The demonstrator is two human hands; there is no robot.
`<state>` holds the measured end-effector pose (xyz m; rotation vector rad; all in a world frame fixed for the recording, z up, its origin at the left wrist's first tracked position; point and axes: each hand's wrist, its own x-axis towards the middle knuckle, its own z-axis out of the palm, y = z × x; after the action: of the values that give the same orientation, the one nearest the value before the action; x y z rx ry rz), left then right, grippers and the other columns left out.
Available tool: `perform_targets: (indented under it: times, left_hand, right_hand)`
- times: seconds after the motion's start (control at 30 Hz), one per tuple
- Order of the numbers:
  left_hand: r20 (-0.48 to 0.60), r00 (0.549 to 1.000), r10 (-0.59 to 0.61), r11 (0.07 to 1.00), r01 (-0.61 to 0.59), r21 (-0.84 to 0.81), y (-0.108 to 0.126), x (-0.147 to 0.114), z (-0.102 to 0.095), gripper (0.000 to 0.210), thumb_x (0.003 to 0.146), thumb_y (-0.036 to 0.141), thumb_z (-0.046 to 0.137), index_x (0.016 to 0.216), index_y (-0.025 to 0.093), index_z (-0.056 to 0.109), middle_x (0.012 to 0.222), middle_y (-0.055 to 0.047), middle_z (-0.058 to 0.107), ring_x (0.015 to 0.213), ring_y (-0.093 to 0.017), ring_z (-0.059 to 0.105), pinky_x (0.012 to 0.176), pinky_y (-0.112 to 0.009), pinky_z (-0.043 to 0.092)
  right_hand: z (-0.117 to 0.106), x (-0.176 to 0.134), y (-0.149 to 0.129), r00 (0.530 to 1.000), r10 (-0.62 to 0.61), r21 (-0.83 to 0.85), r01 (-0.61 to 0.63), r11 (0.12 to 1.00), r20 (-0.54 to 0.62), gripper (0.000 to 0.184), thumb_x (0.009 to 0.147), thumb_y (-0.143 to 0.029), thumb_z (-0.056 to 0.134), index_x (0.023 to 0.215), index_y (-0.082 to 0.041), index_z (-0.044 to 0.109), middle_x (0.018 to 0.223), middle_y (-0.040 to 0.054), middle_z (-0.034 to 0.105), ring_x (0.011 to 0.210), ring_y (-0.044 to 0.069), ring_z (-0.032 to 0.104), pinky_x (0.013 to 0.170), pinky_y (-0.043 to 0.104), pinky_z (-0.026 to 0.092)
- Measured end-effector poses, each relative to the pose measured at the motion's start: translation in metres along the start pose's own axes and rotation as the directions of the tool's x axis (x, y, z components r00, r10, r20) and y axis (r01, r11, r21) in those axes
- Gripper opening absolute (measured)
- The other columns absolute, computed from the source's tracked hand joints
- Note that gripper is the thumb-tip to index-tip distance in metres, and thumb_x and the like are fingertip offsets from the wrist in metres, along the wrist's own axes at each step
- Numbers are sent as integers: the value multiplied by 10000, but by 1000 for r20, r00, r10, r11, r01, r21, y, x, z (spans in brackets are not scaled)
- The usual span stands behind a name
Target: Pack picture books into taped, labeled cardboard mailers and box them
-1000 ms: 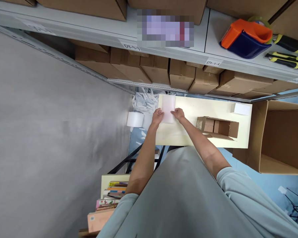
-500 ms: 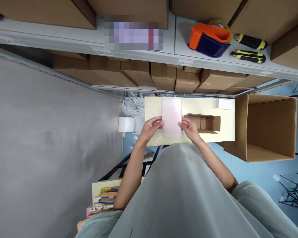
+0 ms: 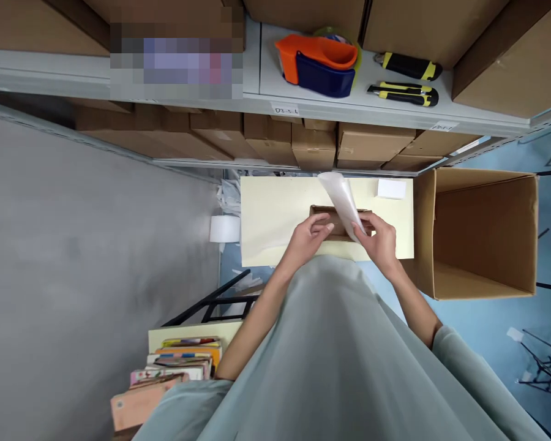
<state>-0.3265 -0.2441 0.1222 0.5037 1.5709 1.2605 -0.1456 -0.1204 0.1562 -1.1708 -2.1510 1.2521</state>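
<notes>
A flat, whitish, translucent wrapped packet [image 3: 341,197] is tilted above the small open cardboard box [image 3: 318,208], its upper end leaning left. My right hand [image 3: 380,240] pinches its lower end between thumb and fingers, at the right part of the box. What is inside the wrapping cannot be made out. At the box's left part is my left hand [image 3: 308,240], fingers and thumb apart with nothing between them; whether it touches the box I cannot tell. Under the box is a pale yellow tabletop [image 3: 270,214].
On the table's right lies a small white box [image 3: 392,188]. A large open carton [image 3: 487,233] stands beyond it. The shelf above holds an orange-and-blue tape dispenser [image 3: 319,64] and two utility knives [image 3: 408,66]. A white roll [image 3: 224,229] is at the left; books [image 3: 188,361] sit lower left.
The packet has moved right from the open table to over the small box and turned from flat to tilted. My left hand has let go of it. The view has shifted a little.
</notes>
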Motion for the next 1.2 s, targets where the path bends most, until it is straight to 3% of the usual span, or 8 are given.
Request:
perform_targets:
  times: [0.13, 0.33, 0.47, 0.63, 0.77, 0.9, 1.07, 1.2]
  left_hand:
    - [-15, 998, 64, 984, -65, -167, 12, -15, 40, 572, 894, 631, 846, 1235, 191, 716, 1210, -125, 828, 1140, -277, 802, 1022, -408, 650]
    - [-226, 972, 68, 966, -121, -229, 3, -9, 66, 414, 927, 572, 805, 1039, 207, 646, 1088, -91, 834, 1017, -221, 812, 931, -361, 667]
    - [-243, 968, 63, 973, -114, -201, -7, 1, 62, 414, 893, 556, 812, 1035, 205, 645, 1035, -76, 838, 944, -222, 813, 850, -361, 683]
    - [-152, 985, 78, 979, -105, -177, -14, 3, 57, 456, 866, 562, 840, 1076, 182, 700, 1032, -89, 843, 930, -239, 811, 797, -366, 688]
    - [-175, 981, 81, 982, -109, -153, -20, 2, 56, 478, 845, 577, 865, 1074, 182, 724, 1007, -76, 831, 882, -219, 800, 791, -359, 689]
    - [-222, 974, 43, 992, -68, -108, -32, 6, 52, 476, 803, 583, 898, 1015, 188, 740, 959, -54, 815, 813, -202, 794, 820, -368, 692]
    - [-303, 953, 18, 1000, -15, 14, -57, 23, 40, 408, 818, 565, 877, 972, 198, 785, 935, -72, 836, 845, -228, 809, 808, -340, 665]
    - [-325, 944, -48, 984, 101, 149, -79, 34, 28, 249, 866, 480, 830, 902, 234, 816, 832, -55, 829, 819, -250, 805, 811, -374, 660]
  right_hand:
    - [7, -6, 5, 964, -261, -228, 264, 937, 44, 243, 1108, -353, 605, 1193, -255, 809, 1262, 90, 832, 1130, 242, 801, 955, 370, 670]
    - [17, -9, 18, 922, -354, -349, 388, 853, 157, 280, 1148, -321, 550, 1306, -241, 768, 1341, 123, 792, 1216, 246, 769, 997, 383, 658]
    - [-5, 4, 27, 932, -317, -275, 355, 894, 173, 350, 1099, -458, 660, 1376, -257, 730, 1452, 142, 726, 1346, 305, 698, 1089, 470, 634]
    - [-34, 28, 41, 985, -23, -69, 35, 997, 170, 831, 917, -595, 840, 1619, -261, 543, 1516, 158, 688, 1340, 360, 692, 1136, 582, 601]
    - [-44, 36, 44, 958, 55, 135, -96, 986, 282, 541, 969, -520, 735, 1420, -225, 695, 1259, 108, 818, 1073, 275, 789, 1034, 481, 647]
    - [-49, 37, 36, 962, -7, 74, -14, 997, 272, 341, 1000, -435, 661, 1272, -251, 755, 1198, 63, 843, 1068, 262, 794, 1025, 449, 640]
    - [-39, 47, 22, 927, -110, -181, 185, 966, 359, 334, 1039, -302, 549, 1310, -262, 741, 1272, 52, 831, 1122, 283, 787, 1009, 416, 610]
    - [-15, 55, 22, 888, -4, -458, 241, 856, 461, 395, 1040, -212, 498, 1362, -267, 721, 1357, 63, 805, 1173, 318, 763, 967, 396, 584]
